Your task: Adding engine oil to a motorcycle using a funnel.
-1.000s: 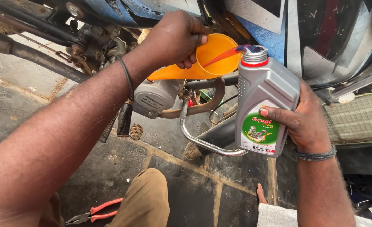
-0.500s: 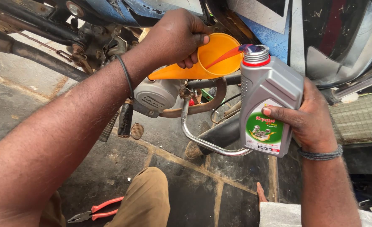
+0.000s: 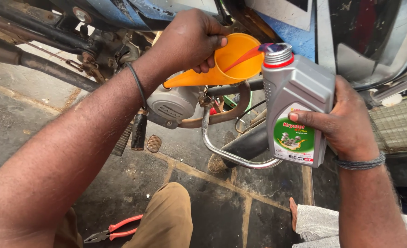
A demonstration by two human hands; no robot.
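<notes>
Pouring slick red oil: right hand point(image 3: 346, 121) clamped mid-body on rigid grey bottle point(image 3: 295, 103), left hand point(image 3: 192, 41) pinching light orange funnel point(image 3: 222, 66) rim.

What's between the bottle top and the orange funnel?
In the head view, a thin red stream of oil runs from the grey bottle into the orange funnel.
</notes>
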